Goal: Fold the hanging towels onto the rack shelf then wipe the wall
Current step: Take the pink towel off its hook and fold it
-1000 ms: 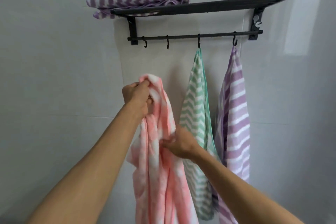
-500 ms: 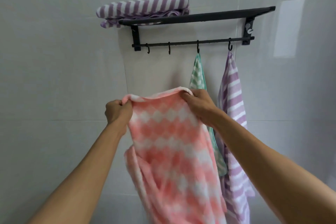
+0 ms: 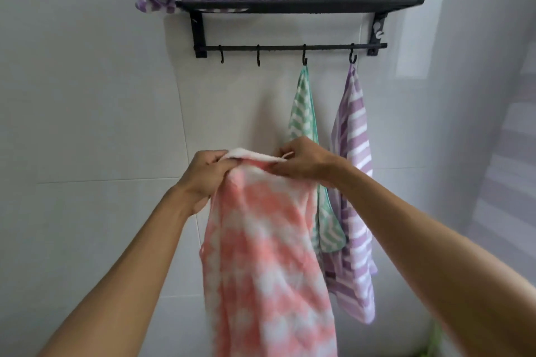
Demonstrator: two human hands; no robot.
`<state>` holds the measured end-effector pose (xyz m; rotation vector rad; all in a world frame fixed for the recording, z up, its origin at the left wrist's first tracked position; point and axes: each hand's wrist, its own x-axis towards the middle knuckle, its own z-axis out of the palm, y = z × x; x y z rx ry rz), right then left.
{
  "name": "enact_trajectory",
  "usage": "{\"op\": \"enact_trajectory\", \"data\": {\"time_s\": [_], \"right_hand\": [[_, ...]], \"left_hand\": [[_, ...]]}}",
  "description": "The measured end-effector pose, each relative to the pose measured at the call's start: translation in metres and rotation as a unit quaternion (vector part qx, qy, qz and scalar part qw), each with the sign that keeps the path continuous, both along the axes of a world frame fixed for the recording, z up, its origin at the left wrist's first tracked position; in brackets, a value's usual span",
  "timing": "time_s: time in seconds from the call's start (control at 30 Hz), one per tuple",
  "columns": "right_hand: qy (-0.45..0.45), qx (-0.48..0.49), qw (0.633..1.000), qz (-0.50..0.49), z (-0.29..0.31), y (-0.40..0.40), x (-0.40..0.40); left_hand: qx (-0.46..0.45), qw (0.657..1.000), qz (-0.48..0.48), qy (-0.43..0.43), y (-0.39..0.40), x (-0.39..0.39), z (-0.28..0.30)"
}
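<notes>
pink towel (image 3: pixel 266 240) | fluffy, zigzag-patterned, hanging limp | left hand (image 3: pixel 207 177), right hand (image 3: pixel 307 165) pinching top edge

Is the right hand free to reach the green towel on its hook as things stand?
Probably not yet: the right hand pinches the pink towel along with the left hand. The green towel hangs just behind, unobstructed.

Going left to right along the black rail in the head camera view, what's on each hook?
First hook bare → second hook bare → green towel on the third → purple striped towel on the fourth.
</notes>
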<state>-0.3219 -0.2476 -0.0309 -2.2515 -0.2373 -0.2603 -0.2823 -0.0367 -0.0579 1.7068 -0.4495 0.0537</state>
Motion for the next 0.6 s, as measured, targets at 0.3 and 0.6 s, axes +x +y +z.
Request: {"op": "enact_trajectory", "data": {"time_s": [0.3,0.6], "right_hand": [[0.122,-0.234,0.953,-0.148,-0.097,-0.065,-0.003],[-0.079,0.124,0.986,-0.085,0.003,-0.055,-0.006]], "left_hand": [[-0.279,0.943,0.178,0.023,0.018,0.007,0.033],[0.151,0.988,0.003,-0.029,-0.013,-0.015,0.0]]}}
